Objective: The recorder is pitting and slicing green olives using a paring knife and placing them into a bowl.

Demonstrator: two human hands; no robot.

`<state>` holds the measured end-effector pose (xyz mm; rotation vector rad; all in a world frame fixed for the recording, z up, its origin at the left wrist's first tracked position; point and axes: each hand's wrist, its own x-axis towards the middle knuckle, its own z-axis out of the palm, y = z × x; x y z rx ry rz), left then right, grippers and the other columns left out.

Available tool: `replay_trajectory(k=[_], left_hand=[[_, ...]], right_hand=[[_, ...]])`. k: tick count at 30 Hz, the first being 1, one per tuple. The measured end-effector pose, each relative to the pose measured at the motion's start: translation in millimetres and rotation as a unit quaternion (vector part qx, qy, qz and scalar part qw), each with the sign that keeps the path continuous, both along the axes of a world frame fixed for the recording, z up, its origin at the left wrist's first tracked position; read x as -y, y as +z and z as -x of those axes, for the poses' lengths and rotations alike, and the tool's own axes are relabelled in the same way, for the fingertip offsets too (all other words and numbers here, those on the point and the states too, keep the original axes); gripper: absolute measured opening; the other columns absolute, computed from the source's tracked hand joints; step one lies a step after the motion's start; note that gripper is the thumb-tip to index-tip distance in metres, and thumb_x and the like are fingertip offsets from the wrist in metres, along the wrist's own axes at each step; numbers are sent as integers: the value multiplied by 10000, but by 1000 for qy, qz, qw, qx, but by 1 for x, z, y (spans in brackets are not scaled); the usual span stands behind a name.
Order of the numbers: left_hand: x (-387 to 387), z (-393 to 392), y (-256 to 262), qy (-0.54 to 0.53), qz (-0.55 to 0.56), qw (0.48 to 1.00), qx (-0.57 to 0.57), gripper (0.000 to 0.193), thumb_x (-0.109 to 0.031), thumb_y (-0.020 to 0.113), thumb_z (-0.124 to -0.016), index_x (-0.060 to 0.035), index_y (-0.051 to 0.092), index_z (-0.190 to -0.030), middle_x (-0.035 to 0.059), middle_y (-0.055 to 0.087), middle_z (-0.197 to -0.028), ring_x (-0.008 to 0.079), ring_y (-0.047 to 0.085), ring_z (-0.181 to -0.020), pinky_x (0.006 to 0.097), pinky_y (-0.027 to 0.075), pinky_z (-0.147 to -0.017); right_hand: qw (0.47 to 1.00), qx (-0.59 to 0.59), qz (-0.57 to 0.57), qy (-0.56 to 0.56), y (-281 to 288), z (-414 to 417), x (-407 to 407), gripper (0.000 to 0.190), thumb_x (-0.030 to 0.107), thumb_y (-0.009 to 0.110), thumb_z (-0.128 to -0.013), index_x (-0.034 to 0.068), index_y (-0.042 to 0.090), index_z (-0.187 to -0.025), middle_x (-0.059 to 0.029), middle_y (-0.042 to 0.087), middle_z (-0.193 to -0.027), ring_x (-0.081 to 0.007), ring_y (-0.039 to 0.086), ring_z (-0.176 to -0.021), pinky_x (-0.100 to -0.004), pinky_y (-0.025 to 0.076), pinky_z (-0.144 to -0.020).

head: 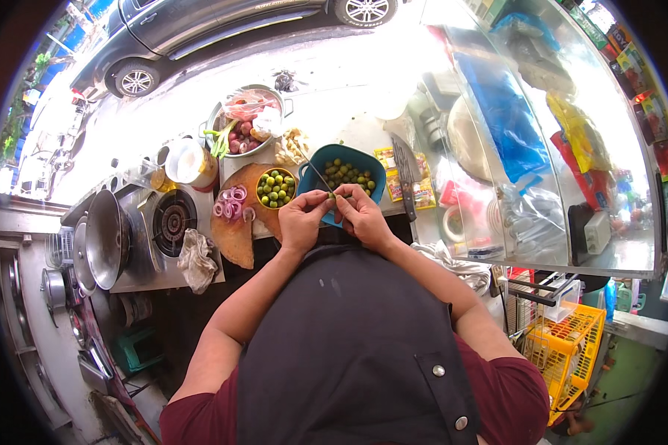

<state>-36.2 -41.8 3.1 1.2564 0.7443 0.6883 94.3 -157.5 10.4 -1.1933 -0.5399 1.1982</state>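
Observation:
My left hand point(303, 216) and my right hand point(363, 216) meet at the near rim of a teal plastic basin point(310, 177). A small green citrus fruit point(332, 195) is pinched at the fingertips of my left hand. From my right hand a thin knife point(315, 168) slants up to the left; its handle is hidden by the fingers. Many small green citrus fruits point(349, 175) lie in the basin. To the left, a yellow-rimmed bowl point(276, 190) full of similar fruits stands on a wooden chopping board point(235, 239), near sliced red onion rings point(231, 203).
A cleaver point(405, 175) rests on seasoning packets point(423, 192) right of the basin. Peeled garlic point(291, 146) and a metal pot point(283, 103) of red onions lie beyond. Left are a gas burner point(174, 221), a cloth point(195, 260) and a wok point(107, 239). A glass case point(487, 167) stands right.

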Motion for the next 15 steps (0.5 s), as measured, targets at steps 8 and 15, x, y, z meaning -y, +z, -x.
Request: replay_trajectory(k=[8,15], left_hand=[[-70,31,-7,155,-312,897,-270,180,-147,835,-851,-80,764,-1002,76,750,-989,207,685,-843,343,556,-814],[-92,23,-12,64,-574,772,-264,194,-96,781,-772,-85,745,-962,96,731,-1020,316,642,-1010,427,490,-982]], right_hand=[[998,-32,22,-57,0,-7,17,380,235,560,-1105,78,452,-1433,-54,645,-812,-52,458,-542,-201,366,-487],[990,-59,41,-122,-11,-19,31,354,268,561,-1108,74,479,-1392,-53,647,-805,-49,448,-516,-198,338,-453]])
